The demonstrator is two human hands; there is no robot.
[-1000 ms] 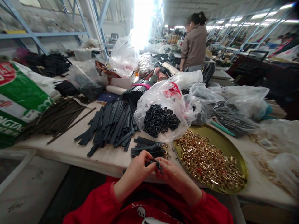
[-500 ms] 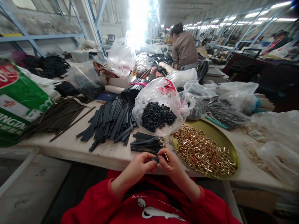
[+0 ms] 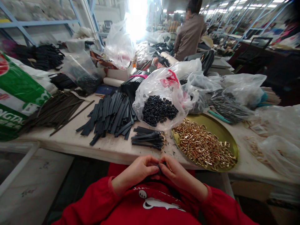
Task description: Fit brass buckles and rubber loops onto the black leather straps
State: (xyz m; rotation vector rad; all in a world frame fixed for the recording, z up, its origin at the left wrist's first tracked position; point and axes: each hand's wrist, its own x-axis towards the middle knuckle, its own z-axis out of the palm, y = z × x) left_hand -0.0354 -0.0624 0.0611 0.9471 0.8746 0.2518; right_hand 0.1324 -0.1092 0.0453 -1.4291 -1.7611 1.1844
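Observation:
My left hand [image 3: 142, 170] and my right hand [image 3: 176, 171] meet over my lap, just off the table's front edge. Their fingertips pinch a short black strap [image 3: 160, 171], mostly covered by the fingers. A gold buckle [image 3: 168, 166] pokes out between the fingers of my right hand. Beyond the hands lies a small stack of black straps fitted with gold buckles [image 3: 150, 139]. A pile of plain black straps [image 3: 111, 115] spreads to its left. Black loops [image 3: 159, 111] fill an opened clear plastic bag, and loose gold buckles [image 3: 203, 143] are heaped on a round tray [image 3: 226, 134].
Long dark strips [image 3: 59, 109] and a green bag [image 3: 18, 97] occupy the table's left side. Plastic bags [image 3: 239, 84] crowd the back and right. A teal-handled tool [image 3: 219, 116] rests behind the tray. Farther off, a person [image 3: 189, 34] in a brown top stands.
Both hands have drawn back toward my body with the strap and buckle, off the table edge. The view has tilted down slightly. The person in brown has straightened up.

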